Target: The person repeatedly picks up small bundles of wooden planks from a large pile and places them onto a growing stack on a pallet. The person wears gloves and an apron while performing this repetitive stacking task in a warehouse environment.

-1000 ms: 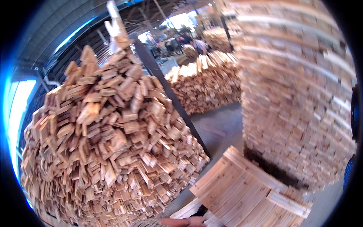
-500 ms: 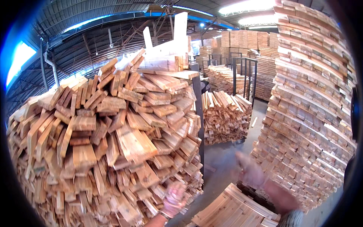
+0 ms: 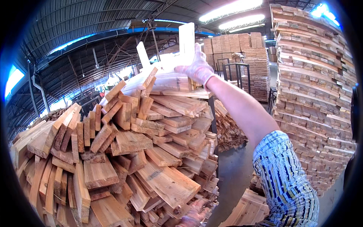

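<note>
Right hand [image 3: 197,69], gloved, fingers clasping pale board [image 3: 186,41] upright atop plank pile [image 3: 124,151], upper centre; left hand [image 3: 193,216] blurred, grip unclear.

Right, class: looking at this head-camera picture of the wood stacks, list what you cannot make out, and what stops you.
- Right hand: its palm and grip on the pale board are hidden by the hand's own back.
- Left hand: blurred and cut off by the lower edge; its hold is unclear.
- Loose pile: base below the frame.
- Tall stack: right side lost in the fisheye rim.
</note>
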`<state>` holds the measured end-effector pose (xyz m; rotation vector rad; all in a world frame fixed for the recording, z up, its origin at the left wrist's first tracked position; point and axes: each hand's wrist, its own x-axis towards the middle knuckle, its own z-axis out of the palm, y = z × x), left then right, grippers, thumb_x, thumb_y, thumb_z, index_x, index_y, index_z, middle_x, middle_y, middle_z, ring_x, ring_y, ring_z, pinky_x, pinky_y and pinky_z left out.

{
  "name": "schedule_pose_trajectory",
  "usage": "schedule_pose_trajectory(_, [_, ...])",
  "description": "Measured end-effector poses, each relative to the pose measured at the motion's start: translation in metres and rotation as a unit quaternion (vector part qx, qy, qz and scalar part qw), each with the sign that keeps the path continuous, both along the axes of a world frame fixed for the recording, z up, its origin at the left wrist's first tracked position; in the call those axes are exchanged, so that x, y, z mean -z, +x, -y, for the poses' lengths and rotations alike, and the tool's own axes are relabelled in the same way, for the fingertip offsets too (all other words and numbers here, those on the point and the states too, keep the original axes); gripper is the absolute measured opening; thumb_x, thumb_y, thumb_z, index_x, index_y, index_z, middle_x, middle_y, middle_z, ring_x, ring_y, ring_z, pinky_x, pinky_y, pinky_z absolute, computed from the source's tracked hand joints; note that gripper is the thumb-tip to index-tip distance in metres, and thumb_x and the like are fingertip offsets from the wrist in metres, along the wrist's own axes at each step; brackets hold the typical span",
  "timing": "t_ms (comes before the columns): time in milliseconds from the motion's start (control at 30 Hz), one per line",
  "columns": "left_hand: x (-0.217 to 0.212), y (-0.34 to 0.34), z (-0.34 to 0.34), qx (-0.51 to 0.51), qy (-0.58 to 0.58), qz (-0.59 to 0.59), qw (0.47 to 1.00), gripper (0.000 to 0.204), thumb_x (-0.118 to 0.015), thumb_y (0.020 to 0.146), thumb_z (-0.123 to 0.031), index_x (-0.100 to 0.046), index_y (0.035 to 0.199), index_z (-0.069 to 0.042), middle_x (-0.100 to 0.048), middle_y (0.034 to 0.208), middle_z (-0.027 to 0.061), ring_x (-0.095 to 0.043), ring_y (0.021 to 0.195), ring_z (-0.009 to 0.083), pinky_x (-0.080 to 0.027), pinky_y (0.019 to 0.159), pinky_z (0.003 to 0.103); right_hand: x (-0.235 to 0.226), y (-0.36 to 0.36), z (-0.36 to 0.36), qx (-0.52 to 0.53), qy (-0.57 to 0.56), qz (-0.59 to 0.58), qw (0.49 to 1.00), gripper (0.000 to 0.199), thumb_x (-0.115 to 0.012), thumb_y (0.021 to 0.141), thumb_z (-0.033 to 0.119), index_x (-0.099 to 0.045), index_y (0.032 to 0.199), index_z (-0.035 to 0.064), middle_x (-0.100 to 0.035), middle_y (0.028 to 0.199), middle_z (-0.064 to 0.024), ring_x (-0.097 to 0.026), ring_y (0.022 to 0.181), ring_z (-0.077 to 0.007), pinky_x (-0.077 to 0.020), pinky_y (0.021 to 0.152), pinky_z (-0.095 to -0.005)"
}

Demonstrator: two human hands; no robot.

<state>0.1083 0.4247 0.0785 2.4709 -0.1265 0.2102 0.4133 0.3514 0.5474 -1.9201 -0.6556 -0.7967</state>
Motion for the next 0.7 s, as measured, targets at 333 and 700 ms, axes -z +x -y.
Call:
schedule_pose_trajectory(333, [-0.011, 0.005, -0.007, 0.009, -0.019, -0.054, 0.998, 0.052, -0.061, 0.095, -0.039, -0.051, 0.139, -0.012, -0.052, 0.136, 0.0235, -0.050, 0.127, 0.0406, -0.040, 0.108, 0.050, 0.026, -0.017, 0.000, 0.061, -0.165, 0.098, 0.980, 0.105, -0.080, 0.078, 0.037, -0.016, 0.159, 0.0197, -0.039, 0.147, -0.0205, -0.042, 0.135, -0.0413, -0.0406, 0.112, -0.0460])
schedule_pose_trajectory(700, [0.026, 0.008, -0.016, 0.038, -0.042, 0.024, 0.998, 0.048, -0.058, 0.093, -0.035, -0.055, 0.134, -0.009, -0.054, 0.134, 0.0229, -0.051, 0.124, 0.0397, -0.041, 0.106, 0.048, 0.020, -0.050, -0.020, 0.079, -0.383, 0.182, 0.902, 0.061, -0.070, 0.086, 0.030, -0.049, 0.144, 0.0246, -0.048, 0.139, -0.0219, -0.052, 0.127, -0.0392, -0.0497, 0.103, -0.0467])
